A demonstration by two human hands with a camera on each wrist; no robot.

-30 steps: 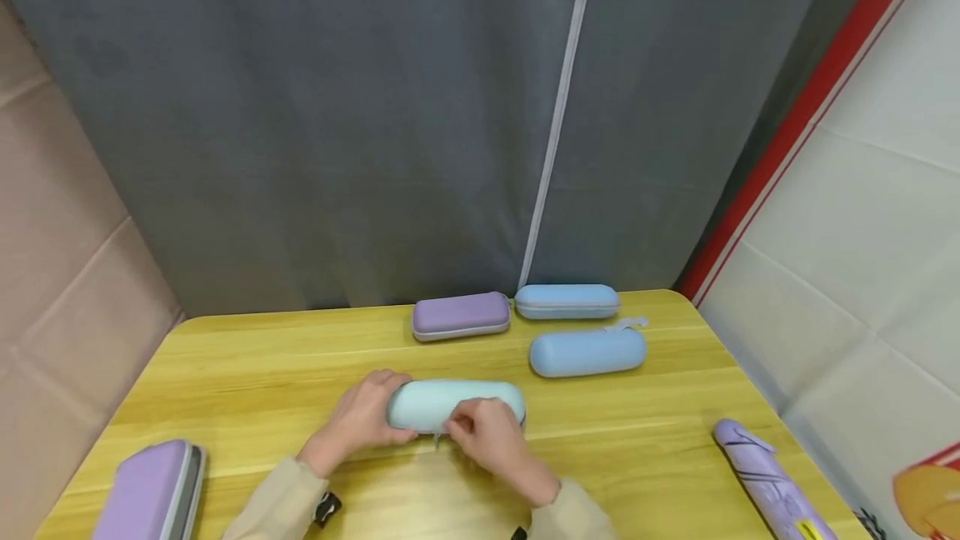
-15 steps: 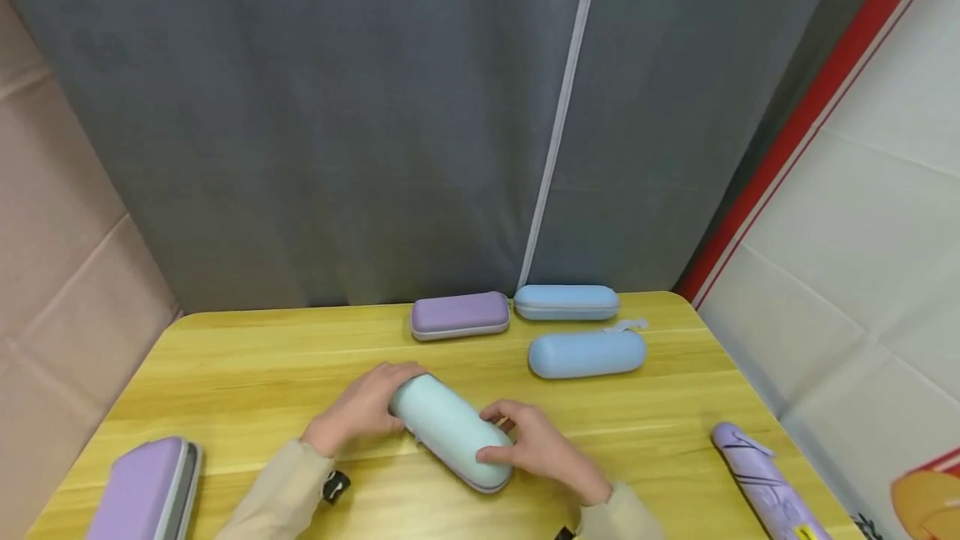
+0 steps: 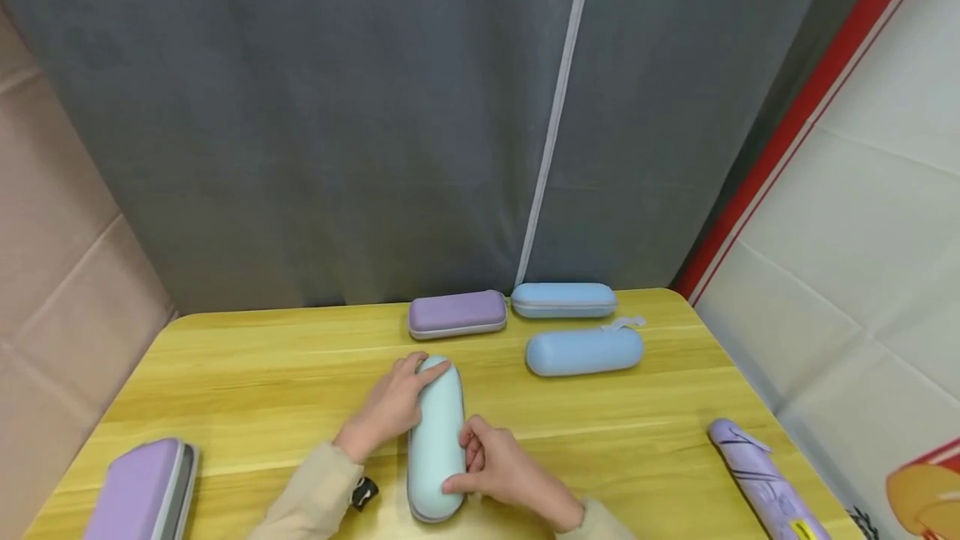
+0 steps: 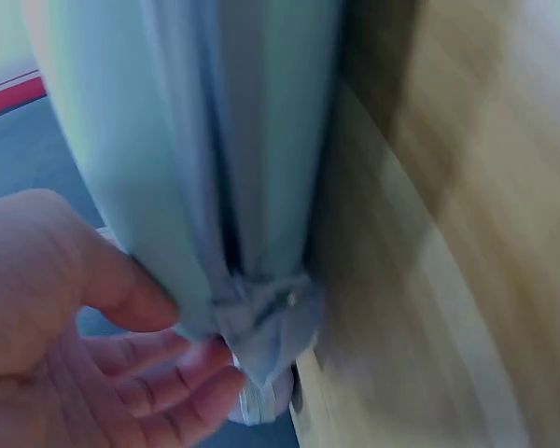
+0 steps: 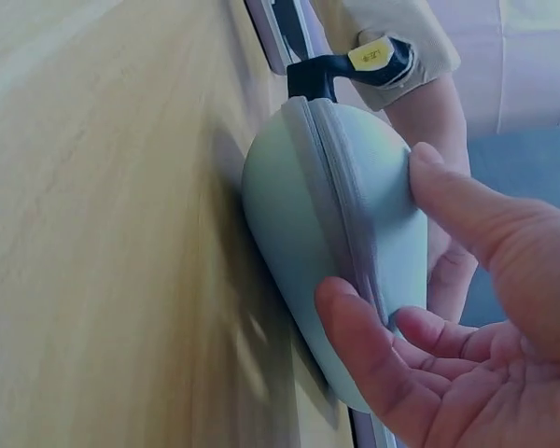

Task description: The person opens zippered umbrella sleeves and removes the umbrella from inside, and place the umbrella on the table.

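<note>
Two hands are on one mint case (image 3: 440,448), which lies lengthwise on the wooden table (image 3: 262,373), on the near side of the small purple case (image 3: 457,313) and apart from it. Left hand (image 3: 392,405): thumb and fingers bent about the end closer to the purple case, beside a fabric tab (image 4: 273,322); whether it has hold of the tab itself cannot be told. Right hand (image 3: 508,465): a half-spread hold at the end farther from the purple case, thumb on the shell, fingers bent at the zip seam (image 5: 343,187). A light blue case (image 3: 564,300) lies just right of the purple case. Judged advisable: press lightly with the left so that the rounded shell does not rock, present the seam squarely to the right fingers, and avoid hard squeezing, since the smooth surface may slip
</note>
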